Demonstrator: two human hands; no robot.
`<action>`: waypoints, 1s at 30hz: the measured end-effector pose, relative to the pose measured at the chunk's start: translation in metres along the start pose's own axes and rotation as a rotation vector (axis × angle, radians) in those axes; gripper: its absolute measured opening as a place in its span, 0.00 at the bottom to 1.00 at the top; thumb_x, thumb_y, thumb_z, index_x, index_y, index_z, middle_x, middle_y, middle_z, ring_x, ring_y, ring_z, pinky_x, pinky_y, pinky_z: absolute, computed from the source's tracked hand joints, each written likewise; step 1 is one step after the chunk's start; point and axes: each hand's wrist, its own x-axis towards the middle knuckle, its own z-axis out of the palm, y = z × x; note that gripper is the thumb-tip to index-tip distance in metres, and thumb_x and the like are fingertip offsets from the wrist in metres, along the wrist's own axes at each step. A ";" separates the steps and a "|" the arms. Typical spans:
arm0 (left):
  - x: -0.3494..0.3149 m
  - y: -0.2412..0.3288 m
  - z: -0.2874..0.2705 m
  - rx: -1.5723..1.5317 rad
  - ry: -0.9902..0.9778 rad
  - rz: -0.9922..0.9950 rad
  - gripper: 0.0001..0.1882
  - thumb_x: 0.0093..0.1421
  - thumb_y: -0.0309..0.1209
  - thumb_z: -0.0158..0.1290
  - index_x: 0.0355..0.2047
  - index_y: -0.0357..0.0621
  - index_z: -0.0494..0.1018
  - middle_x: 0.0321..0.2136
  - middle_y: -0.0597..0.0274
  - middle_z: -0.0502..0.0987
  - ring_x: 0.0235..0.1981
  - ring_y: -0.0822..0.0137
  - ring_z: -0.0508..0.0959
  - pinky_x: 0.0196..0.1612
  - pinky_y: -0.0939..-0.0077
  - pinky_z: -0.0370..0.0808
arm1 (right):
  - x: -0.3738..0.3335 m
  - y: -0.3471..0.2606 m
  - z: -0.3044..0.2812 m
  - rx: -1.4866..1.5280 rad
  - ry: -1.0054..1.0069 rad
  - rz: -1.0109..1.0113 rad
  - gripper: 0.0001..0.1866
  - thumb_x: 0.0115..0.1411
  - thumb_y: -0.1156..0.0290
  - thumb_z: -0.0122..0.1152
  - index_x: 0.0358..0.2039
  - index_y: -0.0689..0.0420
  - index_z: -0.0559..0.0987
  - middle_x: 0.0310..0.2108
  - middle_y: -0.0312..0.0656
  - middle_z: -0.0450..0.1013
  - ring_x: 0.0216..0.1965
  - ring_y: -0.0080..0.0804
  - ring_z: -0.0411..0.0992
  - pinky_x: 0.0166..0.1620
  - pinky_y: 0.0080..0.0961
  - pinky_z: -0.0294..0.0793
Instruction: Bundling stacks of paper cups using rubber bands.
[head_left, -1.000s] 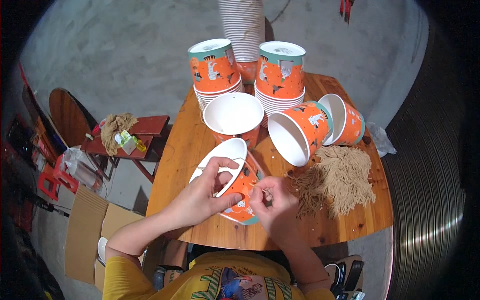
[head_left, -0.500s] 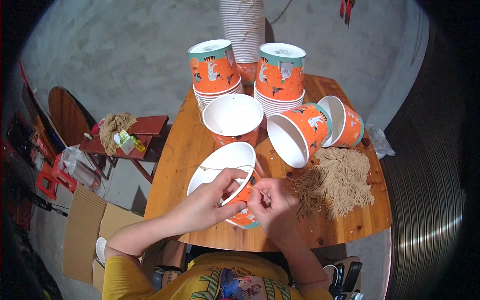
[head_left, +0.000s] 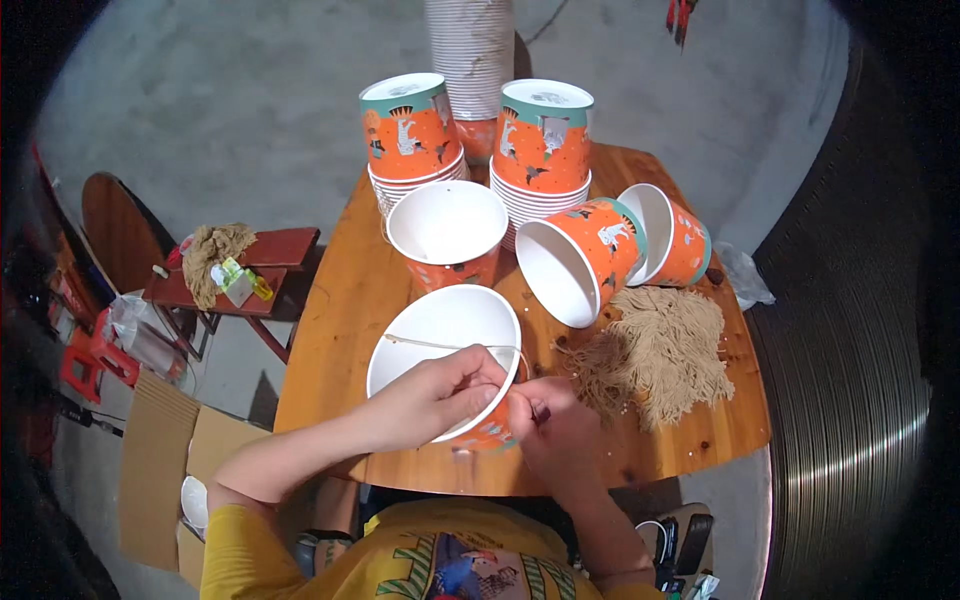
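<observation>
On the table (head_left: 330, 310), the cord bundle (head_left: 680, 350) lies right of the nearest tub (head_left: 450, 313), behind which stands an upright tub (head_left: 448, 222), then two tub stacks (head_left: 540, 160).

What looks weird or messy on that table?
Two orange paper buckets lie tipped over on the right of the table, unlike the upright bucket left of them. Nearby, tan cords sprawl in a shaggy heap. I can't see obvious damage.
</observation>
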 end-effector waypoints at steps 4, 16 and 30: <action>0.008 0.000 0.007 0.292 0.005 0.034 0.06 0.65 0.31 0.46 0.35 0.41 0.64 0.26 0.60 0.71 0.29 0.68 0.73 0.35 0.73 0.70 | -0.011 0.006 -0.005 -0.034 -0.013 0.023 0.07 0.57 0.66 0.60 0.33 0.54 0.76 0.25 0.43 0.74 0.24 0.37 0.75 0.30 0.32 0.74; 0.013 -0.005 0.007 0.027 0.080 0.050 0.03 0.63 0.27 0.45 0.32 0.43 0.63 0.34 0.65 0.75 0.34 0.77 0.71 0.36 0.80 0.69 | 0.020 -0.003 -0.072 -0.141 -0.354 -0.325 0.05 0.49 0.72 0.66 0.26 0.54 0.78 0.22 0.34 0.71 0.25 0.34 0.67 0.36 0.26 0.66; 0.013 -0.014 0.008 -0.195 0.008 -0.115 0.09 0.67 0.34 0.46 0.40 0.40 0.66 0.29 0.68 0.70 0.27 0.78 0.68 0.32 0.85 0.67 | 0.033 0.016 -0.031 0.328 -0.539 -0.047 0.08 0.57 0.68 0.62 0.30 0.58 0.75 0.25 0.38 0.74 0.27 0.24 0.72 0.32 0.24 0.70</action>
